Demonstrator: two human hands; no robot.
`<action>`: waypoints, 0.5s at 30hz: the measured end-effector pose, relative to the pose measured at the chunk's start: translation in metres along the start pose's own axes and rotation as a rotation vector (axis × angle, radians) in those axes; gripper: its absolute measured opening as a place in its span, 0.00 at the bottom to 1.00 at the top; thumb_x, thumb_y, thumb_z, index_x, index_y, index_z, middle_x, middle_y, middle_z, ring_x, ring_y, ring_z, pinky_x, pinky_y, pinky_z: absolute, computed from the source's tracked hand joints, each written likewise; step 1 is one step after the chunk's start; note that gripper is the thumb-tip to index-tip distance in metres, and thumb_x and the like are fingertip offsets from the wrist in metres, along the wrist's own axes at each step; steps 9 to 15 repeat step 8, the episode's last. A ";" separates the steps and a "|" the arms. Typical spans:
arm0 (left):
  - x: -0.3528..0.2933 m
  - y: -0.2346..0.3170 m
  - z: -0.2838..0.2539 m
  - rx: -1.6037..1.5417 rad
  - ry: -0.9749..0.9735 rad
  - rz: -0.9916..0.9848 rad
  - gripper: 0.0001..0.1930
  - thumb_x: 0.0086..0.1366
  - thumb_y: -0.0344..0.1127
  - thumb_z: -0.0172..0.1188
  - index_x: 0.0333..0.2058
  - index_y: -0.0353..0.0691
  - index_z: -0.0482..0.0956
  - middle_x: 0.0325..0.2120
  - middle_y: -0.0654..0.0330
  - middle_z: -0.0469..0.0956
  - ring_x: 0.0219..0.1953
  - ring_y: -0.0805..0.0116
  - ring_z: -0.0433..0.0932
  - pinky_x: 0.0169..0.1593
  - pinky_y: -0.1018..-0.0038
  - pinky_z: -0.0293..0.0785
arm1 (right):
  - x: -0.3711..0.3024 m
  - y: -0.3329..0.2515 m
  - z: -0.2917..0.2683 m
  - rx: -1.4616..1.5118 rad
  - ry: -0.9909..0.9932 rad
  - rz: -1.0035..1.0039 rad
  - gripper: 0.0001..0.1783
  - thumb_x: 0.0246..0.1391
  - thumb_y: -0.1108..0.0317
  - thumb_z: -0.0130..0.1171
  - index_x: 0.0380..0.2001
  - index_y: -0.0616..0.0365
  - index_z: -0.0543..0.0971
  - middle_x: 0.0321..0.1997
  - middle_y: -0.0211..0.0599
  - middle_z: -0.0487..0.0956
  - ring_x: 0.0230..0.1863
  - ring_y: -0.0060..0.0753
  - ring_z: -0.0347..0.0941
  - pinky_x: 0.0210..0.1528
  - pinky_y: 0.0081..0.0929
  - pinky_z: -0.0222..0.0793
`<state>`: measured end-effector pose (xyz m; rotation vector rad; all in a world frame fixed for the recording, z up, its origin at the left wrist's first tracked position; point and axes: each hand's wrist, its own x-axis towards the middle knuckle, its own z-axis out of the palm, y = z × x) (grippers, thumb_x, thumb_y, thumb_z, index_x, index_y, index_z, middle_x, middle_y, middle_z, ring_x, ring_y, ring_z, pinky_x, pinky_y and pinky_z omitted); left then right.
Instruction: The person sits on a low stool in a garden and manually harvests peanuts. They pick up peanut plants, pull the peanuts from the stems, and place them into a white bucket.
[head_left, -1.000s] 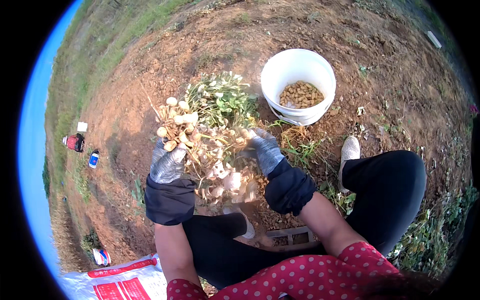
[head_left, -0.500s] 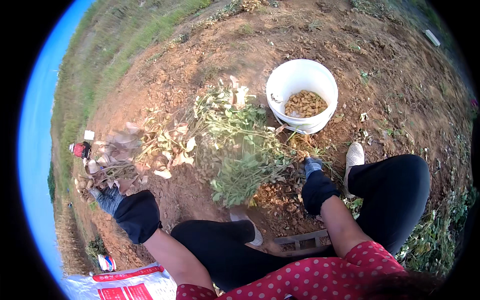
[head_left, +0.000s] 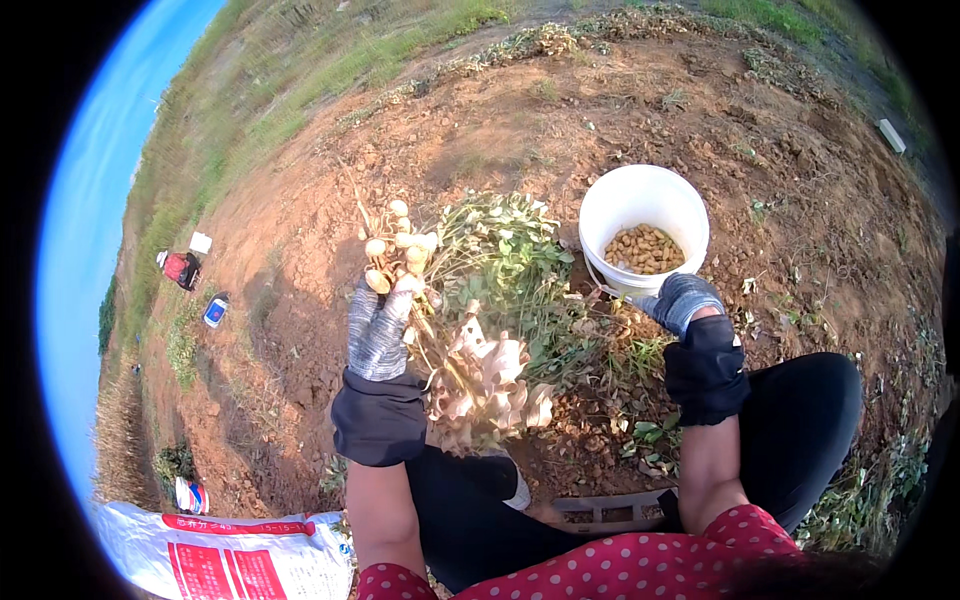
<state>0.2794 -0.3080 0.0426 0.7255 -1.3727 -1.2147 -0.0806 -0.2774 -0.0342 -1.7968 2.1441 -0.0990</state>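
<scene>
My left hand, in a grey knit glove with a dark cuff, is closed around the stems of a peanut plant. Pale pods cluster above the fingers, and dry, curled brown leaves hang to the right. My right hand, gloved alike, is at the near side of a white bucket, overlapping its lower edge; whether it touches is unclear. Its fingers point left, and nothing shows in them. Loose peanuts cover part of the bucket's bottom. Beyond the held plant lies a heap of green peanut plants.
My legs are bent either side of a slatted grey frame on the soil. A white and red sack lies at lower left. Farther off are a blue and white container and a person in red.
My left hand has brought the peanut plant in from the far left to the middle, pods up. My right hand has left the green stems and moved over beside the bucket. The view has shifted.
</scene>
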 end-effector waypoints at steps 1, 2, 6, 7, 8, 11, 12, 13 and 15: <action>-0.002 0.004 0.009 -0.017 0.066 -0.032 0.16 0.59 0.32 0.55 0.45 0.34 0.69 0.37 0.58 0.73 0.32 0.70 0.74 0.36 0.72 0.74 | -0.007 -0.015 -0.009 -0.008 0.023 -0.079 0.26 0.48 0.44 0.55 0.29 0.59 0.80 0.26 0.46 0.79 0.27 0.43 0.76 0.33 0.35 0.70; 0.001 0.005 0.018 -0.078 0.035 -0.047 0.17 0.58 0.32 0.55 0.46 0.35 0.69 0.38 0.57 0.73 0.33 0.69 0.73 0.35 0.71 0.74 | -0.015 -0.026 -0.017 0.286 0.072 -0.178 0.23 0.49 0.48 0.55 0.32 0.59 0.79 0.28 0.46 0.79 0.31 0.39 0.76 0.35 0.33 0.70; 0.002 -0.020 0.034 -0.426 -0.234 -0.360 0.28 0.56 0.40 0.60 0.53 0.39 0.61 0.39 0.58 0.69 0.35 0.66 0.72 0.38 0.68 0.73 | -0.025 -0.068 0.001 1.448 0.078 -0.586 0.25 0.53 0.53 0.55 0.50 0.56 0.69 0.43 0.39 0.75 0.43 0.29 0.72 0.38 0.31 0.72; -0.001 -0.025 0.034 -0.429 -0.254 -0.440 0.32 0.54 0.43 0.62 0.55 0.45 0.59 0.39 0.57 0.69 0.35 0.65 0.72 0.39 0.67 0.73 | -0.029 -0.080 0.003 1.689 -0.099 -0.562 0.29 0.53 0.52 0.55 0.55 0.54 0.65 0.49 0.37 0.73 0.46 0.29 0.70 0.39 0.32 0.72; -0.001 -0.032 0.037 -0.438 -0.284 -0.517 0.36 0.51 0.47 0.65 0.57 0.51 0.57 0.39 0.57 0.69 0.35 0.65 0.72 0.40 0.66 0.72 | -0.025 -0.088 0.015 1.884 -0.156 -0.534 0.30 0.51 0.53 0.57 0.55 0.52 0.65 0.49 0.39 0.73 0.48 0.31 0.69 0.47 0.30 0.69; -0.001 -0.032 0.037 -0.438 -0.284 -0.517 0.36 0.51 0.47 0.65 0.57 0.51 0.57 0.39 0.57 0.69 0.35 0.65 0.72 0.40 0.66 0.72 | -0.025 -0.088 0.015 1.884 -0.156 -0.534 0.30 0.51 0.53 0.57 0.55 0.52 0.65 0.49 0.39 0.73 0.48 0.31 0.69 0.47 0.30 0.69; -0.001 -0.032 0.037 -0.438 -0.284 -0.517 0.36 0.51 0.47 0.65 0.57 0.51 0.57 0.39 0.57 0.69 0.35 0.65 0.72 0.40 0.66 0.72 | -0.025 -0.088 0.015 1.884 -0.156 -0.534 0.30 0.51 0.53 0.57 0.55 0.52 0.65 0.49 0.39 0.73 0.48 0.31 0.69 0.47 0.30 0.69; -0.001 -0.032 0.037 -0.438 -0.284 -0.517 0.36 0.51 0.47 0.65 0.57 0.51 0.57 0.39 0.57 0.69 0.35 0.65 0.72 0.40 0.66 0.72 | -0.025 -0.088 0.015 1.884 -0.156 -0.534 0.30 0.51 0.53 0.57 0.55 0.52 0.65 0.49 0.39 0.73 0.48 0.31 0.69 0.47 0.30 0.69; -0.001 -0.032 0.037 -0.438 -0.284 -0.517 0.36 0.51 0.47 0.65 0.57 0.51 0.57 0.39 0.57 0.69 0.35 0.65 0.72 0.40 0.66 0.72 | -0.025 -0.088 0.015 1.884 -0.156 -0.534 0.30 0.51 0.53 0.57 0.55 0.52 0.65 0.49 0.39 0.73 0.48 0.31 0.69 0.47 0.30 0.69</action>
